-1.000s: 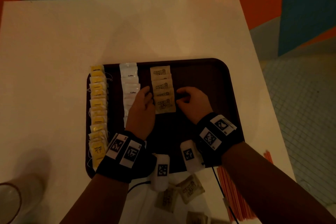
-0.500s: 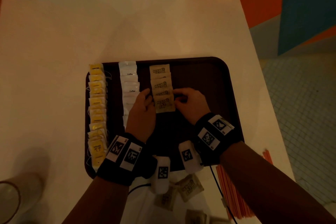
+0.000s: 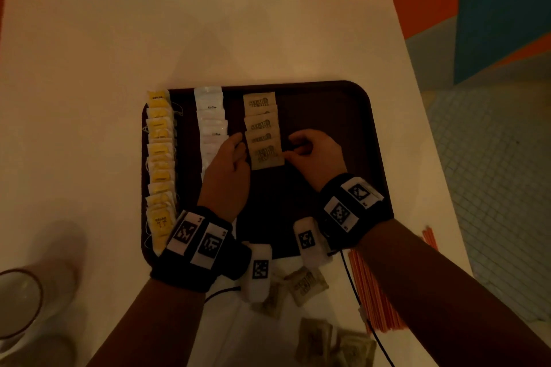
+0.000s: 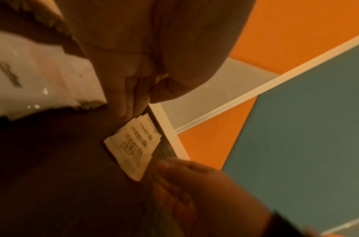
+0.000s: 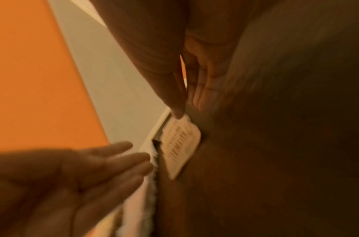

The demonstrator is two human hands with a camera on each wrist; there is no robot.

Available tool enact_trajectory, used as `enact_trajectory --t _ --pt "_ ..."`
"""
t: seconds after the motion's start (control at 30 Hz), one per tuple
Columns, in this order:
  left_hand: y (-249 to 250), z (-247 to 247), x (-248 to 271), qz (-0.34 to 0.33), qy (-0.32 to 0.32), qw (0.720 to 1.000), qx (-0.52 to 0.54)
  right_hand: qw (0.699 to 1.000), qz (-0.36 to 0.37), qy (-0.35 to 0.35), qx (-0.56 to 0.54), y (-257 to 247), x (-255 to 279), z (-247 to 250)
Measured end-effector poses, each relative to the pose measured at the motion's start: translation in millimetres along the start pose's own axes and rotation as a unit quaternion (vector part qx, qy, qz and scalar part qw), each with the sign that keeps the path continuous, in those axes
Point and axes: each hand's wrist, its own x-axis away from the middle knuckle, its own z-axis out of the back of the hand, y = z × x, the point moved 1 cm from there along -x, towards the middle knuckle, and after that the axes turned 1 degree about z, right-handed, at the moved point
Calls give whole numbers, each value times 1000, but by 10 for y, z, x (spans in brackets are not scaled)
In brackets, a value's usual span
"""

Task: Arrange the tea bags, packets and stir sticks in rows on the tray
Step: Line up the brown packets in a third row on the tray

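On the dark brown tray [image 3: 366, 116] lie three rows: yellow tea bags [image 3: 159, 164] at the left, white packets [image 3: 211, 122] beside them, and brown packets [image 3: 261, 125] in the middle. My left hand [image 3: 238, 143] lays straight fingers along the left edge of the nearest brown packet [image 3: 265, 155]. My right hand [image 3: 290, 147], fingers loosely curled, touches that packet's right edge with its fingertips. The left wrist view shows the packet [image 4: 131, 149] flat on the tray between both hands. In the right wrist view the packet [image 5: 180, 149] lies below my fingertips [image 5: 177, 112].
Loose brown packets [image 3: 304, 284] lie on the white table [image 3: 208, 39] in front of the tray. A bundle of orange stir sticks [image 3: 378, 292] lies at the front right, near the table's edge. A glass [image 3: 18, 301] stands at the front left. The tray's right half is bare.
My right hand has moved left until its fingertips meet the nearest brown packet's right edge. The left hand has stayed against the packet's left edge.
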Motion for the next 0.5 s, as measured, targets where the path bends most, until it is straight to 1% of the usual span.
enact_trajectory --t 0.07,0.13,0.2,0.27,0.3,0.33,0.4,0.43,0.5 --pt "14 76 199 -26 -21 999 3 1000 17 -14 0 36 203 110" --pt "-86 165 469 -46 -62 997 -30 998 30 -56 8 118 491 206" --pt "-281 244 776 -45 -105 986 -117 991 26 -129 31 248 817 252" --pt "-533 282 1071 -42 -145 967 -206 978 17 -198 65 423 1152 232" --pt "-671 278 1200 -42 -169 956 -237 971 23 -220 91 504 1304 198" --pt "-801 265 1310 -42 -188 944 -267 964 39 -236 121 576 1441 152" --pt "-999 214 1461 -48 -204 920 -331 945 91 -251 187 674 1623 43" --pt "-1035 178 1511 -72 -198 911 -354 935 118 -251 221 690 1681 -7" --pt "-1090 60 1556 -144 -174 896 -381 922 155 -229 270 684 1731 -80"
